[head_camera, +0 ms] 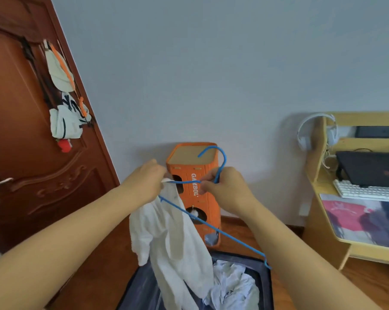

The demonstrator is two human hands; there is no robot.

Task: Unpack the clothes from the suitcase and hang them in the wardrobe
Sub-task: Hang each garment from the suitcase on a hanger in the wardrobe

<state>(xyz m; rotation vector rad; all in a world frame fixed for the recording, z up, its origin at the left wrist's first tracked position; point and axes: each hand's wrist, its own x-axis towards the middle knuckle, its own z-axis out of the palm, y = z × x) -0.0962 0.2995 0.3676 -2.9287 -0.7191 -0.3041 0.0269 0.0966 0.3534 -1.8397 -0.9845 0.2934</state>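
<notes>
Head view, looking down and forward. Left hand [147,180] sits at centre frame, fingers curled and clamped on the top edge of a white garment [171,238], which hangs from that grip toward 6 o'clock. Right hand [224,186] is just beside it at 3 o'clock, fingers pinched around the neck of a blue hanger [190,214] below its hook. One hanger arm runs from the right hand across to the left hand and meets the garment's top edge; whether it passes inside the cloth cannot be told. The lower bar slants toward 5 o'clock, ending beside the right forearm.

Suitcase [264,285] lies open on the floor at 6 o'clock, directly under the hanging garment. Pale blue clothes [233,285] lie crumpled inside it, right of the garment's hem.

Orange box [209,198] stands upright against the wall behind the hands. Wooden door [21,153] fills the 9 o'clock side, with bags [63,121] hung on it. Desk [323,231] stands at 3 o'clock, bearing a keyboard [365,191], with white headphones [303,135] hung on its side panel.
</notes>
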